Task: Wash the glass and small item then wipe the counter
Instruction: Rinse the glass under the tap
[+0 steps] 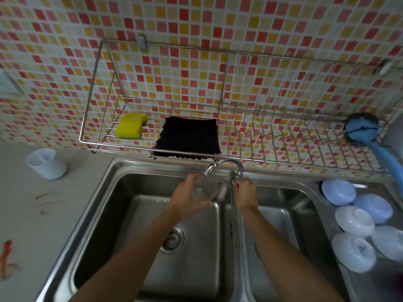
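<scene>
Double-basin steel sink [122, 177] set in a grey counter [32, 203]; two basins, one drain strainer [172, 238] visible in the left basin, nothing else resting on either basin floor. Counter carries orange-red smears at left, three patches counted. Wire rack [272, 136] mounted on the mosaic tile wall above the sink: left section holds one yellow sponge [131, 126] and one black cloth [188, 138], the cloth's front edge hanging over the rack rail; right section holds one blue round brush [361, 129] with its handle running down to the right. Drainboard right of the sink: five white bowls [354, 221], all upside down, clustered and touching. One white cup [46, 163] stands upright on the counter far left, well apart from the sink; contents cannot be determined. Both forearms extend from bottom edge toward the faucet [224, 167]. Left hand [187, 199] is over the left basin, fingers wrapped around one clear glass [206, 189], held just beneath the spout with mouth toward the camera; water inside cannot be confirmed. Right hand [245, 192] is closed around the faucet lever at the spout base. Small item not identifiable with certainty.
</scene>
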A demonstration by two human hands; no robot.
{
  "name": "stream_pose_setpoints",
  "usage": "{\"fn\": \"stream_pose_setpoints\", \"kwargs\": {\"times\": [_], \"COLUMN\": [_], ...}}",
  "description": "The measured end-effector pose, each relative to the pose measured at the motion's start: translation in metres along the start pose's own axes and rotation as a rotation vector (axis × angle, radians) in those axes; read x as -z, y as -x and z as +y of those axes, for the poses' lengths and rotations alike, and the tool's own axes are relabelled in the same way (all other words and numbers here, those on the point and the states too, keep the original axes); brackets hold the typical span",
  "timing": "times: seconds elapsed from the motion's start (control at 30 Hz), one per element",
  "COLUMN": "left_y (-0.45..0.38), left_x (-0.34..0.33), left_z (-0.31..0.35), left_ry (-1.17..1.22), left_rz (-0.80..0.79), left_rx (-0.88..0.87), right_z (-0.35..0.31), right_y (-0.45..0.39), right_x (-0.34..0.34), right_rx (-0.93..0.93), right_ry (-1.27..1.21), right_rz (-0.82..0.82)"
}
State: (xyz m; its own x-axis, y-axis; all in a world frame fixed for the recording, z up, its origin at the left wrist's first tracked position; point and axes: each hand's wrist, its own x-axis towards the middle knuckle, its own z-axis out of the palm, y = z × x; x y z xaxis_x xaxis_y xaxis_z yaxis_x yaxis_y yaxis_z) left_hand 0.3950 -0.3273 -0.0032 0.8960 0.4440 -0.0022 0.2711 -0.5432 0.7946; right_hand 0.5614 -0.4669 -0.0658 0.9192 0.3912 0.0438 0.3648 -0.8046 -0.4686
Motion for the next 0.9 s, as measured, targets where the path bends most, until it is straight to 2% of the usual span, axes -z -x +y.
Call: {"fn": "stream_pose_setpoints", "kwargs": {"times": [0.6, 0.9], "left_y": [0.004, 0.007], "left_x": [-0.007, -0.009], "left_z": [0.008, 0.011], "left_ry": [0.087, 0.064], "left_rz": [-0.034, -0.069], "left_rx": [0.050, 0.002], "right_z": [-0.007, -0.007], "right_y": [0.002, 0.011], "right_x": [-0.015, -0.011], "right_rx": [0.011, 0.049], "right_ry": [0.040, -0.057], "right_rz": [-0.115, 0.023]}}
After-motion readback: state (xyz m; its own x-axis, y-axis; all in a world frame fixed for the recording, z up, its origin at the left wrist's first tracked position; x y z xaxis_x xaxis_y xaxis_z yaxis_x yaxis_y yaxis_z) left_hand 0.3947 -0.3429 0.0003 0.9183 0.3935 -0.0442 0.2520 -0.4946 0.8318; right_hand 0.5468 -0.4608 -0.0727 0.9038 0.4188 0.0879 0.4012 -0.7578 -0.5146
